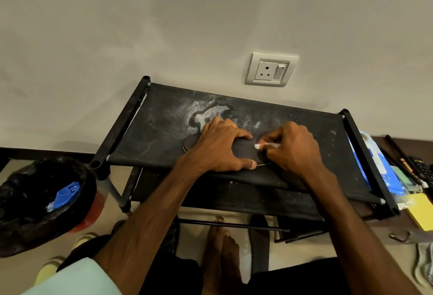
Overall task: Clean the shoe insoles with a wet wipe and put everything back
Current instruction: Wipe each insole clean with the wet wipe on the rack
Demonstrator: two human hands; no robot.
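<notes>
A dark insole (243, 150) lies flat on the top fabric shelf of a black shoe rack (164, 135). My left hand (222, 147) presses down on it, fingers spread over its left half, thumb at its near edge. My right hand (293, 147) grips a folded white wet wipe (266, 146) and holds it against the insole's right part. Much of the insole is hidden under both hands. A second dark insole (259, 238) lies on the floor below the rack.
A black-lined bin (42, 201) with blue wrapper scraps stands at the left. A blue wet-wipe pack (377, 168) sits right of the rack, beside a yellow pad (421, 210) and pens. A wall socket (270, 68) is behind. Pale shoes (83, 239) and my bare feet are on the floor.
</notes>
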